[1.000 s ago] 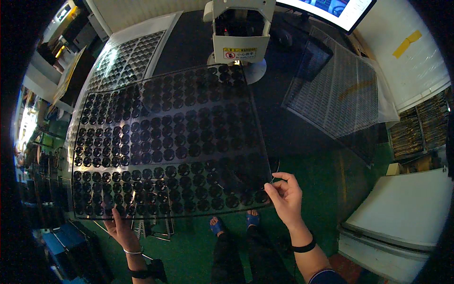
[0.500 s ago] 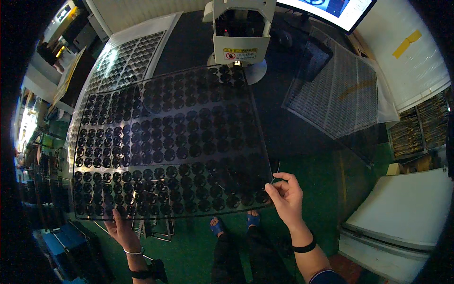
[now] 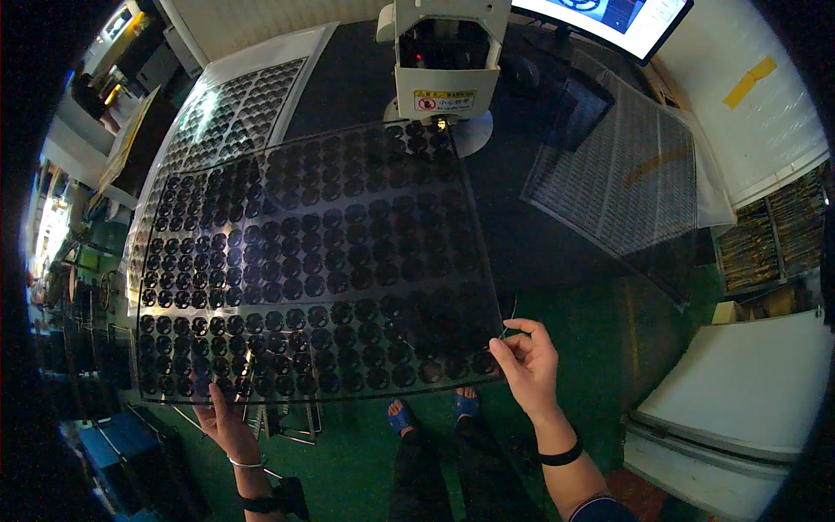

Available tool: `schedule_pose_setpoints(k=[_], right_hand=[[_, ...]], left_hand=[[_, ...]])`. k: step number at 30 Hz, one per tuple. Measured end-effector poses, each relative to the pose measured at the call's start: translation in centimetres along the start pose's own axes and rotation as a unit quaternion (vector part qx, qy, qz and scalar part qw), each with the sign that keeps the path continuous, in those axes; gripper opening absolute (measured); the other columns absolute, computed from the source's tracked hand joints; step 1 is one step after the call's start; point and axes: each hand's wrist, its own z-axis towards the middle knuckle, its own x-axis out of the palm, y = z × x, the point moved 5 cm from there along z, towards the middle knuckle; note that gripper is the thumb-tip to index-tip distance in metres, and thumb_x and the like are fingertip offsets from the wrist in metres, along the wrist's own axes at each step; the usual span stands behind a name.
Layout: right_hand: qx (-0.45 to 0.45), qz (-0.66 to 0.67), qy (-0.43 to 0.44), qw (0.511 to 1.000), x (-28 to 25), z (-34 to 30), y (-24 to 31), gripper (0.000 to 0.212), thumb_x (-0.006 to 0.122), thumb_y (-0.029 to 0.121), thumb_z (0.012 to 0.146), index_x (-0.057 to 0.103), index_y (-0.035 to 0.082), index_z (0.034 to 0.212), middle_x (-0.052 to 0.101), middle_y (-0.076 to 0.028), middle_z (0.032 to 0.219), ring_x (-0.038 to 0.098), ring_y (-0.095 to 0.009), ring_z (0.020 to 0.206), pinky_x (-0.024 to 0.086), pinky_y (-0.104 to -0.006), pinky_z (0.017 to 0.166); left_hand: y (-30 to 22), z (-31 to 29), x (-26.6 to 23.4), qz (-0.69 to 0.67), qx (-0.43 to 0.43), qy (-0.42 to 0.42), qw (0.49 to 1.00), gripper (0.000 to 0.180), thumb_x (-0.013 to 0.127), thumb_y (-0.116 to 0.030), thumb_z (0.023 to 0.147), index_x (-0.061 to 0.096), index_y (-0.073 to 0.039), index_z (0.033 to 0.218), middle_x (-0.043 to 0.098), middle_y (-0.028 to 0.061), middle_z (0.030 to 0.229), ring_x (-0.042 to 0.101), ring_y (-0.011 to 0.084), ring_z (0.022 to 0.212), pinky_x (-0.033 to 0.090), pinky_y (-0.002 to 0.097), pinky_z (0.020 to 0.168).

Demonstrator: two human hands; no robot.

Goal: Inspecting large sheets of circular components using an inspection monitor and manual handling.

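A large see-through sheet (image 3: 365, 296) with rows of dark round pieces spreads from under the white machine head (image 3: 444, 87) toward me. My left hand (image 3: 228, 431) grips its near edge at the left, thumb or a finger showing through the sheet. At the near right corner my right hand (image 3: 528, 357) pinches the edge between thumb and fingertips. A thin, wire-like line rises by those fingertips; what it is I cannot make out. The sheet's far right corner lies just below the machine head, where a small light glows.
Another sheet with round pieces (image 3: 283, 83) lies at the back left of the dark table (image 3: 513, 248). A finely patterned clear sheet (image 3: 609, 178) lies at the right, near a keyboard (image 3: 581, 111) and mouse (image 3: 522, 71). A monitor (image 3: 639, 30) stands behind. A white cabinet (image 3: 739, 391) is at right.
The sheet and surroundings sit very slightly farther right in view. The small light under the machine head looks brighter. Both hands keep their hold on the sheet.
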Motion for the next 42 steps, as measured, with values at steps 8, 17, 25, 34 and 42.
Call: schedule_pose_setpoints(k=[8,17,25,34,42], right_hand=[[0.034,-0.029,-0.008,0.999,-1.6,-1.9,-0.5,0.029,0.062,0.008,0.08,0.048,0.003,0.104,0.06,-0.005,0.074,0.053,-0.005,0.063,0.041,-0.0174,0.054],[0.013,-0.037,-0.034,0.999,-3.7,-2.7,-0.4,0.029,0.062,0.006,0.08,0.048,0.003,0.104,0.06,-0.004,0.074,0.053,-0.005,0.063,0.04,-0.0174,0.054],[0.009,-0.033,-0.052,0.998,-4.0,-1.9,-0.1,0.028,0.061,0.006,0.08,0.048,0.002,0.104,0.06,-0.004,0.074,0.053,-0.005,0.062,0.04,-0.0174,0.053],[0.001,-0.029,-0.052,0.998,-4.2,-1.5,0.1,0.028,0.061,0.006,0.08,0.047,0.003,0.105,0.059,-0.004,0.073,0.053,-0.005,0.063,0.041,-0.0168,0.054],[0.01,-0.011,-0.057,0.998,-4.2,-0.8,-0.1,0.028,0.061,0.007,0.081,0.047,0.003,0.104,0.059,-0.004,0.074,0.053,-0.005,0.063,0.041,-0.017,0.054]], left_hand=[[0.6,-0.8,-0.5,0.022,-0.023,-0.014,0.999,0.036,0.051,-0.014,0.088,0.041,-0.008,0.122,0.057,0.0069,0.105,0.057,0.0145,0.089,0.05,0.0276,0.067],[0.9,-2.1,0.8,0.023,-0.053,-0.016,0.998,0.041,0.051,-0.015,0.088,0.037,-0.014,0.127,0.058,0.0049,0.101,0.058,0.0122,0.084,0.048,0.0225,0.058],[0.8,-1.6,2.3,0.007,-0.046,0.003,0.999,0.041,0.051,-0.012,0.088,0.037,-0.013,0.127,0.058,0.0057,0.103,0.059,0.0119,0.083,0.048,0.0221,0.057],[0.3,-1.4,3.7,-0.007,-0.037,0.031,0.999,0.041,0.05,-0.012,0.088,0.037,-0.011,0.126,0.056,0.0079,0.107,0.059,0.0139,0.086,0.051,0.0235,0.061],[0.2,-1.1,4.9,-0.037,-0.028,0.035,0.998,0.037,0.052,-0.012,0.087,0.04,-0.011,0.122,0.057,0.0065,0.104,0.059,0.0126,0.081,0.049,0.0224,0.056]])
